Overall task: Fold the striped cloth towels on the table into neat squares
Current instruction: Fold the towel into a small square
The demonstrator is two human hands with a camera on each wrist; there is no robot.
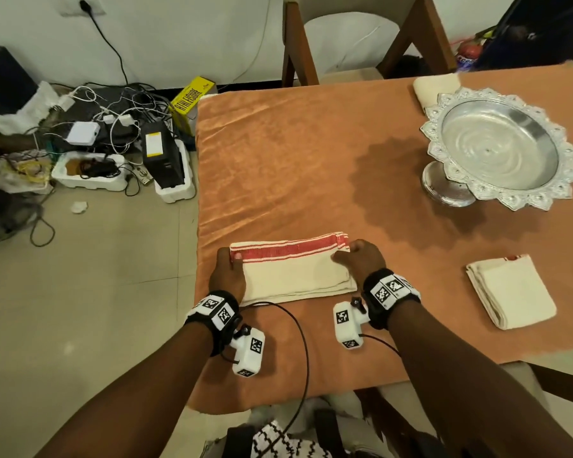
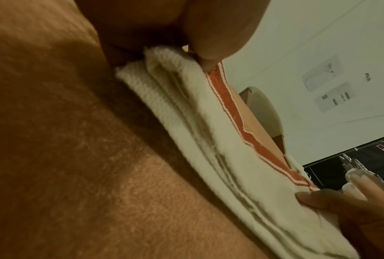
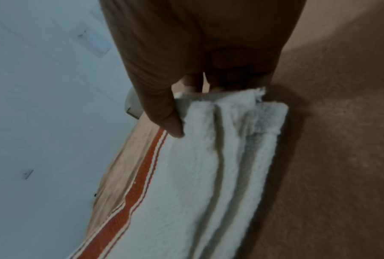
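Note:
A cream towel with a red stripe (image 1: pixel 291 269) lies folded into a long rectangle near the front left of the table, stripe along its far edge. My left hand (image 1: pixel 227 269) pinches its left end, thumb on top by the stripe (image 2: pixel 206 59). At the right end my right hand (image 1: pixel 358 259) pinches the layers (image 3: pixel 208 157), thumb (image 3: pixel 164 119) on top and fingers under the edge. A second towel (image 1: pixel 510 289), folded into a square, lies to the right. In the left wrist view the right hand's thumb (image 2: pixel 315 198) presses the far end.
An orange cloth (image 1: pixel 295 153) covers the table. A silver footed dish (image 1: pixel 500 153) stands at the right rear, with a rolled cream cloth (image 1: pixel 434 89) behind it. A chair (image 1: pixel 361 38) is at the far side. Cables and boxes (image 1: pixel 96 137) clutter the floor to the left.

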